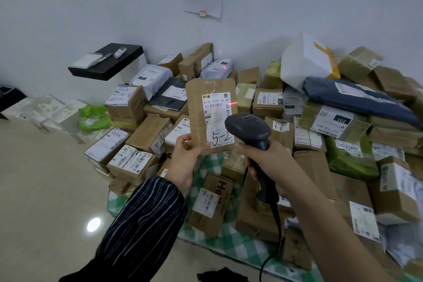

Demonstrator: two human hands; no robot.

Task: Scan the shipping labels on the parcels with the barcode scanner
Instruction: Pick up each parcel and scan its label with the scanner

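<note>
Both hands were lifted in front of the person. The left hand (185, 155), coming out of a striped sleeve (142, 224), pinched the lower left corner of a flat brown parcel (201, 107) and held it upright. Its fingers behind the cardboard were hidden. The right hand (263, 158) gripped the handle of the black barcode scanner (249, 129), fingers curled round it, just right of the parcel, with the scanner's head turned toward the shipping label (217, 119). The cable (272, 252) went down below this hand and was cut off at the bottom edge.

The label was white, with "502D T098 69 69", barcodes and a handwritten "5-2". Its small print was too blurred to read. A red scan line (232, 103) lay at the label's right edge.

Beyond and under the hands, a pile of parcels (270, 103), brown boxes and grey, blue and green bags, lay on a green checked cloth (240, 249). To the right of the right hand the pile was cut off by the frame. Far beyond the left hand, a black shelf (119, 68) carried small white things, hard to make out.
</note>
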